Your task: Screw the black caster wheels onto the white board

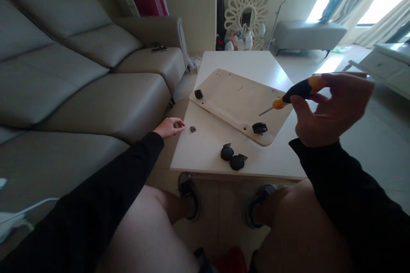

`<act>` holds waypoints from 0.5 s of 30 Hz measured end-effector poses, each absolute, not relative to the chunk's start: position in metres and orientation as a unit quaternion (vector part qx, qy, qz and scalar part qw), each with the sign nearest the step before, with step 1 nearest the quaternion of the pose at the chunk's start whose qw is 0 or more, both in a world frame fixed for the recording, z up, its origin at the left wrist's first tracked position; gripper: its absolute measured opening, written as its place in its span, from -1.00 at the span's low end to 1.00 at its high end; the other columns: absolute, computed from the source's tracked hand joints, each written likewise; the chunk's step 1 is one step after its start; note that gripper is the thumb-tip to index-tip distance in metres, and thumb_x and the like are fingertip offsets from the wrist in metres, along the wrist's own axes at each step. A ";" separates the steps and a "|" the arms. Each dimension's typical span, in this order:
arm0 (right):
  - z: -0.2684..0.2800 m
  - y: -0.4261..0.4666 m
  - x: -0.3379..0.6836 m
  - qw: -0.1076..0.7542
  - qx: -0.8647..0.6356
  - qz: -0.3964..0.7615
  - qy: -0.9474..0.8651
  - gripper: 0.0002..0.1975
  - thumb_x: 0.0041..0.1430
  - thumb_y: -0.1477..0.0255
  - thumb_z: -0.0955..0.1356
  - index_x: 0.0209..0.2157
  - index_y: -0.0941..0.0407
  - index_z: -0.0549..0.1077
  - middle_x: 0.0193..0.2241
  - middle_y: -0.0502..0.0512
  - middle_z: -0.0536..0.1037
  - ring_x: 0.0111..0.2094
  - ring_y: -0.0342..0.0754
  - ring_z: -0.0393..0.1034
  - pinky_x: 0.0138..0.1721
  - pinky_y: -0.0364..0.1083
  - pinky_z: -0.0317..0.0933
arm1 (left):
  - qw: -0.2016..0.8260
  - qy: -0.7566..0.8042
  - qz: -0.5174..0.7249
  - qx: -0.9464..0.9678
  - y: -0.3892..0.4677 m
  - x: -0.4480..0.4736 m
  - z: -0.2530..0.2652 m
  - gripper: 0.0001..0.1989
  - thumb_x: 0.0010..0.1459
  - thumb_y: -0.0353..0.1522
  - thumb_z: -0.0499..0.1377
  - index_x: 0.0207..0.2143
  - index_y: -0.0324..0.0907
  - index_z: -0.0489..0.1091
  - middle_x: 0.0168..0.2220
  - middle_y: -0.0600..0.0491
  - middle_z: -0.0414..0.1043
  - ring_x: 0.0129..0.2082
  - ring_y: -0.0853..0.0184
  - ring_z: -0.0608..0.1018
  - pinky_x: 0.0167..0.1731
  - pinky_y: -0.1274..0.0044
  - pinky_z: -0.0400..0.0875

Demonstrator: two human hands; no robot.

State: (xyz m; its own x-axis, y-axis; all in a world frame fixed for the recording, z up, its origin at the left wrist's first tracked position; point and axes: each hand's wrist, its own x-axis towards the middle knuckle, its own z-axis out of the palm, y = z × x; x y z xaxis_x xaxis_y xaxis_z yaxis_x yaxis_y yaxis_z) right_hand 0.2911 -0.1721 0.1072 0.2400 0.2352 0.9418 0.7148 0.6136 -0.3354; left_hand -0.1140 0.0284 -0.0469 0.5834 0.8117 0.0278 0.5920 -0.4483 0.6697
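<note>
My right hand (pixel 329 108) is raised above the right side of the table, closed around a screwdriver (pixel 293 93) with a yellow and black handle. Its metal shaft points down and left over a pale board (pixel 238 98). My left hand (pixel 170 127) is at the table's left edge, fingers loosely bent and slightly apart, beside a small pile of screws (pixel 192 129). One black caster (pixel 259 128) is on the board's near right corner, another black caster (pixel 198 94) on its left corner. Two loose casters (pixel 227 152) with metal plates lie near the front edge.
The board lies at an angle on a white table (pixel 205 153). A grey sofa (pixel 134 94) runs along the left, with a dark object (pixel 159 48) on its far seat. A round white-framed mirror (pixel 246 13) and a grey bench (pixel 309 36) stand beyond the table.
</note>
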 end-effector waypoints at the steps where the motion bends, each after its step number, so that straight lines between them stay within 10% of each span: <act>1: 0.106 -0.170 0.296 0.672 -0.392 -0.193 -0.598 -0.39 -0.11 0.42 0.55 0.04 -0.21 0.55 -0.09 0.06 0.50 -0.20 -0.04 0.47 -0.48 -0.10 0.38 | 0.306 0.417 0.177 0.837 0.029 -0.113 -0.048 -0.74 0.06 -0.18 0.33 -0.31 -0.18 0.58 -0.43 0.03 0.59 -0.58 0.41 0.47 -0.52 0.57 0.34; 15: 0.098 -0.152 0.299 0.661 -0.355 -0.188 -0.634 -0.29 -0.26 0.42 0.56 0.04 0.01 0.46 -0.12 0.01 0.44 -0.20 -0.13 0.49 -0.53 -0.24 0.46 | 0.255 0.378 0.139 0.879 0.027 -0.085 -0.051 -0.78 0.10 -0.27 0.32 -0.26 -0.23 0.60 -0.28 0.01 0.54 -0.46 0.43 0.40 -0.39 0.57 0.27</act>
State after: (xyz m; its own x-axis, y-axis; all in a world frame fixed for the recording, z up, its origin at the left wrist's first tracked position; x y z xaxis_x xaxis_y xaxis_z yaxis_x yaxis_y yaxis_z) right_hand 0.2989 -0.1523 0.0982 0.1262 0.2011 0.9714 0.6992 0.6766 -0.2309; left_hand -0.0849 0.0271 -0.0510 0.6751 0.7360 0.0512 0.5941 -0.5835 0.5537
